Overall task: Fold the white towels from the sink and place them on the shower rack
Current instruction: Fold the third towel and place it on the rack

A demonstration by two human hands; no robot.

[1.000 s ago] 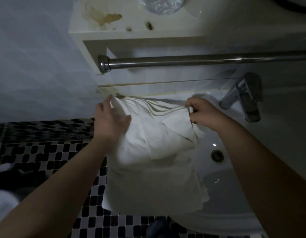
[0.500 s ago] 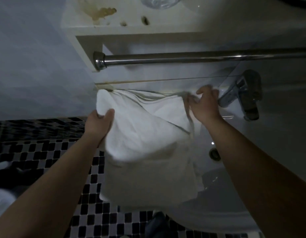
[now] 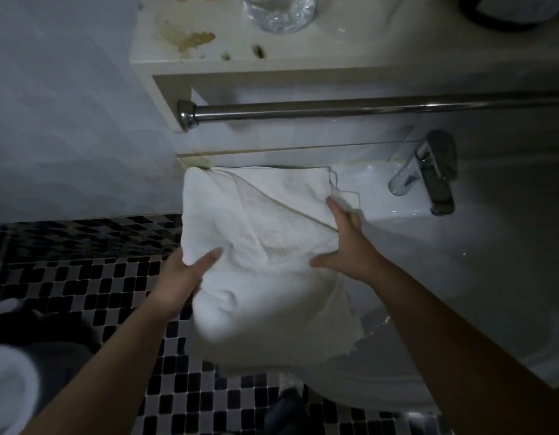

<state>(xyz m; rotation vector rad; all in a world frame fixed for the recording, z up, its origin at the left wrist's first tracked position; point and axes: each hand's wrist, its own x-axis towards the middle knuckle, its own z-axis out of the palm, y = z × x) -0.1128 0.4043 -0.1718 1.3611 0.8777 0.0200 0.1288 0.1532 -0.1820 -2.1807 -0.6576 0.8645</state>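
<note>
1. Head view: the white towel (image 3: 265, 246) lies draped over the left edge of the sink (image 3: 444, 262); its top edge sits against the wall; its lower part hangs down above the checked floor (image 3: 83, 293).
2. The left hand (image 3: 181, 277) grips the towel's left side; the thumb lies on top of the cloth; the other fingers are hidden beneath it.
3. The right hand (image 3: 344, 246) rests on the towel's right side; the fingers are stretched out nearly flat and the thumb is spread wide to the left; it presses the cloth and pinches nothing.
4. The tap (image 3: 429, 171) stands right of the towel, apart from it; a metal rail (image 3: 334, 109) runs above; over that is a stained shelf (image 3: 209, 62) with a clear container (image 3: 278, 7) on it.
</note>
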